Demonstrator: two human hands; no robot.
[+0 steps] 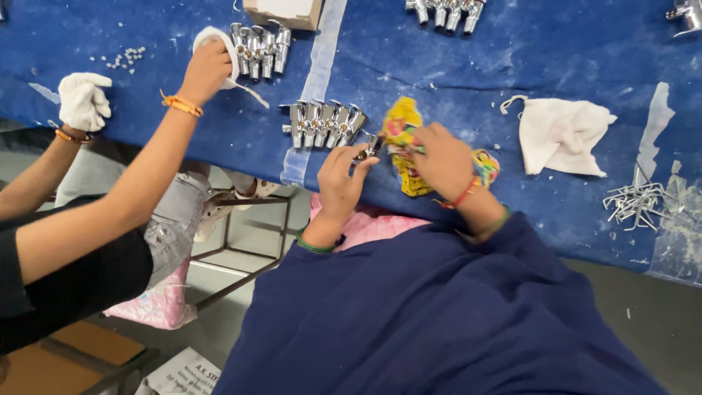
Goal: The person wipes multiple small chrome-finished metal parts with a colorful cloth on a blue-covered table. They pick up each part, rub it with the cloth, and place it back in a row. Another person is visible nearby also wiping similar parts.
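the left hand (344,175) pinches a small chrome valve (369,146) between thumb and fingertips, right at the near edge of the blue table (512,58). the right hand (442,157) is clenched on a yellow patterned cloth (402,128), pressed against the valve from the right side. both wrists carry bangles, green on the left, red and green on the right.

just beyond the valve, a row of chrome valves (325,121) lies side by side on the table. farther from the valve, up and to the left, a second row (259,47) sits beside a co-worker's hand (207,69), which grips a white cloth (216,36); that person's other hand, in a white glove (84,99), rests farther left. a cardboard box (281,11) stands beyond that row. a third row (446,11) lies at the far edge. right of the valve lies a crumpled white rag (563,135), and past it a pile of metal pins (636,199).
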